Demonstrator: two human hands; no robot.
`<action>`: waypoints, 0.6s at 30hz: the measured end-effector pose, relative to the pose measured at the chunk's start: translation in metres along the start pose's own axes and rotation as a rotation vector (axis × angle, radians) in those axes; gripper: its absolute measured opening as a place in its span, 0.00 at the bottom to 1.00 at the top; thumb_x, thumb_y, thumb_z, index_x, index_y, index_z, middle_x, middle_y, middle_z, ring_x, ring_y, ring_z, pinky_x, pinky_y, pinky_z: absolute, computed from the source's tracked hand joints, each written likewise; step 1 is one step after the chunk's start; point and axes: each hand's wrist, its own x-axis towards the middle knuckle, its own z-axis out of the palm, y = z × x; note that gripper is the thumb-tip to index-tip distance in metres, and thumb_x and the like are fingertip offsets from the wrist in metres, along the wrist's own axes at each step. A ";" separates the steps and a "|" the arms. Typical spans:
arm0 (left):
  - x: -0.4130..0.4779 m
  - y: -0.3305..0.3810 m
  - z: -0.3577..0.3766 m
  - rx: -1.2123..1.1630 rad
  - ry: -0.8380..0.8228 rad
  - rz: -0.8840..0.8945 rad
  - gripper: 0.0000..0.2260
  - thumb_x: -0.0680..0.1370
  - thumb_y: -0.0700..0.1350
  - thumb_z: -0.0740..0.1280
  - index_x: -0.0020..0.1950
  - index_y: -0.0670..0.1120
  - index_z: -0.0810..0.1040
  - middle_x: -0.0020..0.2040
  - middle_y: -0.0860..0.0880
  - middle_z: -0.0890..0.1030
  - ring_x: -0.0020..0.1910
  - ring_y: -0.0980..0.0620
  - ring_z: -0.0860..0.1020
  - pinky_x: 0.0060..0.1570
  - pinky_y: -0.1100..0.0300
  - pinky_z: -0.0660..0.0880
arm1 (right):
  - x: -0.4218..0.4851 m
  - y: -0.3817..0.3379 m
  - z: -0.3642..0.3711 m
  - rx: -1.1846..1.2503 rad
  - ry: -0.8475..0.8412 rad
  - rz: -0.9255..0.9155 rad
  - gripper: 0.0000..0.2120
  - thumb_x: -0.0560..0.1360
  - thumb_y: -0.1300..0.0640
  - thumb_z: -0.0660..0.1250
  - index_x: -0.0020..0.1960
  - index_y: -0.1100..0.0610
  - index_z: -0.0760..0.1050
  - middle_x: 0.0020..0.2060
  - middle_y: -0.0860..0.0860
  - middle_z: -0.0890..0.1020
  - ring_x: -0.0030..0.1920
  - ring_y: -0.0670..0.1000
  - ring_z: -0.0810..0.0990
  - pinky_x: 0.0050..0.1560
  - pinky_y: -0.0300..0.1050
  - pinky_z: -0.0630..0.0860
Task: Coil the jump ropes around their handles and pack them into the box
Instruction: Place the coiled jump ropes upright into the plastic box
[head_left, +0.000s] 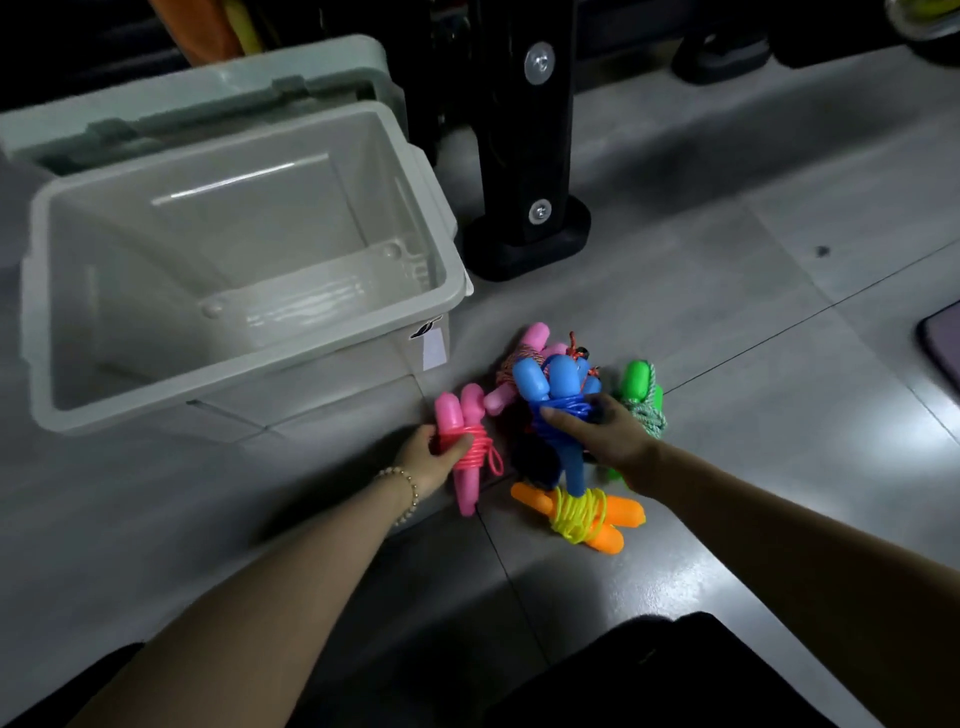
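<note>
You are over a grey tiled floor (727, 312), glossy, with dark grout lines, in a dim room. The open grey box (234, 223) stands at ten o'clock with nothing visible inside; its lid (208, 93) leans behind it. A black post (524, 145) with two bolts rises at twelve o'clock, and a dark mat (943, 353) shows at three. The coiled ropes lie on the floor just below centre, right of the box. Your right hand (602, 431) has its fingers wrapped around the blue jump rope (550, 384); your left hand (431, 457) grips the pink jump rope (462, 431) at its coiled middle. The orange-handled rope (576, 512) lies at six o'clock of the blue one, the green rope (641, 395) at three, a second pink rope (524, 353) at twelve. A beaded bracelet (405, 488) circles your left wrist
</note>
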 end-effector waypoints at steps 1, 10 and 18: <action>0.002 -0.001 0.003 -0.010 0.022 -0.002 0.15 0.76 0.48 0.69 0.56 0.39 0.77 0.49 0.44 0.80 0.46 0.49 0.76 0.44 0.62 0.68 | 0.001 0.003 0.000 0.005 0.007 0.002 0.28 0.68 0.50 0.75 0.62 0.60 0.70 0.53 0.59 0.81 0.48 0.54 0.81 0.41 0.43 0.77; -0.005 0.004 0.004 -0.115 0.003 0.061 0.08 0.75 0.44 0.70 0.51 0.45 0.75 0.45 0.49 0.78 0.49 0.46 0.77 0.50 0.53 0.77 | -0.002 0.003 -0.004 0.061 0.031 -0.013 0.26 0.69 0.52 0.74 0.61 0.62 0.72 0.54 0.60 0.80 0.54 0.58 0.80 0.53 0.52 0.78; -0.046 0.041 -0.045 -0.031 -0.169 0.179 0.05 0.76 0.44 0.68 0.48 0.44 0.75 0.44 0.44 0.79 0.45 0.48 0.77 0.53 0.48 0.76 | -0.042 -0.042 -0.018 0.086 0.026 -0.096 0.28 0.67 0.49 0.76 0.61 0.61 0.72 0.51 0.59 0.82 0.49 0.57 0.82 0.52 0.54 0.79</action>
